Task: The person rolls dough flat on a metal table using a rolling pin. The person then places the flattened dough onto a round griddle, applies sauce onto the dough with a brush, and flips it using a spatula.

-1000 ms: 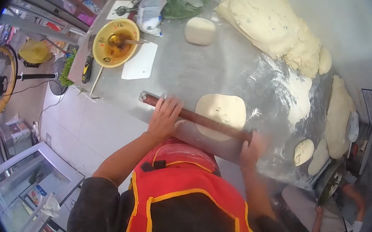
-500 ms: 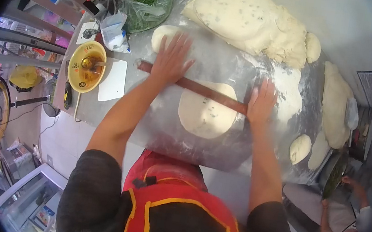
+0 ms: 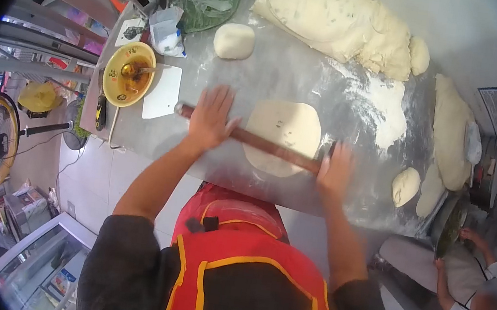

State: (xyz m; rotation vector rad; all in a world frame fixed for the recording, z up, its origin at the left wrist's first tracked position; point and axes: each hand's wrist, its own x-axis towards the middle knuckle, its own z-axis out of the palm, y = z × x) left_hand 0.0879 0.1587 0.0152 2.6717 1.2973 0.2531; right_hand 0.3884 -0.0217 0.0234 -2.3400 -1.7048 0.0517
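"Starting near: grip state?"
"Right hand (image 3: 337, 172) is blurred at one end of the rolling pin (image 3: 271, 147), can't tell. Left hand (image 3: 209, 118): grip apart, fingers stretched, palm on top."
"Where's the rolling pin?"
"Lies across the flat dough (image 3: 293, 123), on the surface (image 3: 279, 68)."
"Farther out?"
"Yellow bowl (image 3: 111, 79) at left, small dough piece (image 3: 234, 41), then big dough mound (image 3: 323, 14)."

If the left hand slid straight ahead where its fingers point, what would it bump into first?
Probably the small rounded dough piece lying ahead of the left hand, though the hand's exact height is hard to judge.
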